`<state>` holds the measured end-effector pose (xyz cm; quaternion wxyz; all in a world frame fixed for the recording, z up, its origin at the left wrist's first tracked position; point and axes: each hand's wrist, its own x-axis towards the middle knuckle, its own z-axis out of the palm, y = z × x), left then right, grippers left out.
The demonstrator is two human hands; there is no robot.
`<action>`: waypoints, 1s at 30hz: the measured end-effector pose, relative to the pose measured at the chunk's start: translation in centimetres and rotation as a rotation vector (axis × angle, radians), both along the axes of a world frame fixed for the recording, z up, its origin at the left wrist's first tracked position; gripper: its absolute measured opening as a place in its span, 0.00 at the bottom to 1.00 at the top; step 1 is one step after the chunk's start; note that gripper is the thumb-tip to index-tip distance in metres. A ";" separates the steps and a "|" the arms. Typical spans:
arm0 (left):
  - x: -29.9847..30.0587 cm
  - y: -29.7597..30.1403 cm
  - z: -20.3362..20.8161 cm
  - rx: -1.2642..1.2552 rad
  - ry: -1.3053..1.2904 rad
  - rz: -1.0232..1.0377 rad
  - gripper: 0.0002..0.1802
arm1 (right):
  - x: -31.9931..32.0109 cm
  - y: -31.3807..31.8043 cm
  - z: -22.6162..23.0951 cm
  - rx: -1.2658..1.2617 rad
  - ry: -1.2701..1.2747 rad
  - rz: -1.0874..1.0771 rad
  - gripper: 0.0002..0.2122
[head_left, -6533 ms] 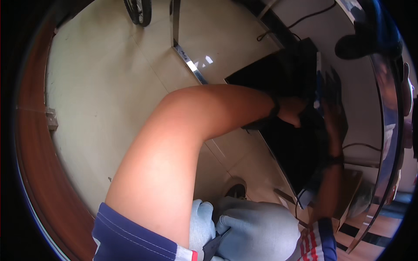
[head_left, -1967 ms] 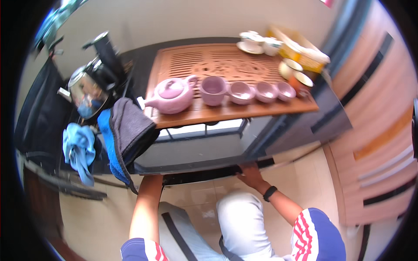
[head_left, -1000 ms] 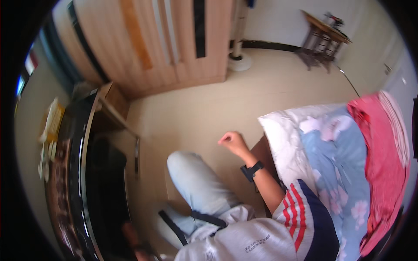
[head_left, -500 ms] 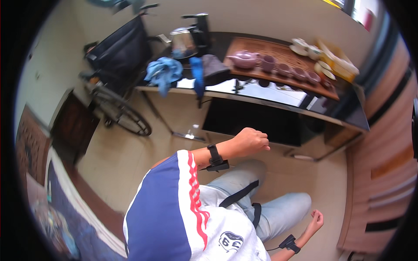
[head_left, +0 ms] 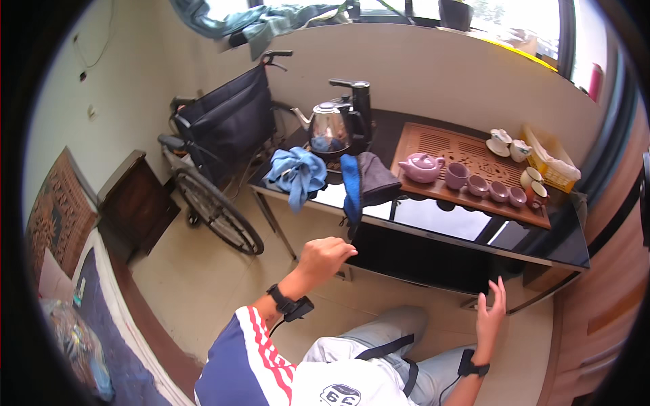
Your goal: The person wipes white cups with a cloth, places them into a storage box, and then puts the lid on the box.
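Note:
My left hand (head_left: 325, 260) hangs in the air before the near edge of a black glass table (head_left: 542, 238), its fingers curled in and nothing visible in them. My right hand (head_left: 491, 312) is raised in front of the table's right part, open, fingers apart. Neither touches anything. On a brown wooden tea tray (head_left: 434, 139) stand a lidded purple teapot (head_left: 422, 168), a taller purple cup (head_left: 457, 176) and several small cups (head_left: 477, 185) in a row. Left of the tray lie a crumpled blue cloth (head_left: 298, 174) and a grey and blue cloth (head_left: 376, 181), with a shiny kettle (head_left: 330, 128) behind them.
White lidded bowls (head_left: 500, 141) and a yellow basket (head_left: 550, 160) stand at the tray's far right. A folded black wheelchair (head_left: 227, 125) is left of the table. Beyond it are a dark wooden cabinet (head_left: 139, 203) and a bed-like seat with blue cover (head_left: 112, 298).
My view has lifted and shows more of the window sill. My left hand now sits left of the teapot's line; my right hand has risen toward the table and its fingers have spread.

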<state>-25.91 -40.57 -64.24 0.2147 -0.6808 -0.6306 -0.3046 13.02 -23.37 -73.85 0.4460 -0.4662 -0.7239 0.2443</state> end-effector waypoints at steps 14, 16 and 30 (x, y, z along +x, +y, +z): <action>7.2 10.9 0.5 -0.014 0.136 -0.097 0.29 | -5.5 8.6 2.2 0.409 -0.398 -0.127 0.27; 8.0 12.9 -0.8 -0.080 0.200 -0.020 0.35 | -5.1 9.1 2.2 0.394 -0.433 -0.116 0.28; 7.0 20.6 -3.2 -0.034 0.394 -0.102 0.38 | -1.0 14.7 4.1 0.262 -0.510 0.031 0.39</action>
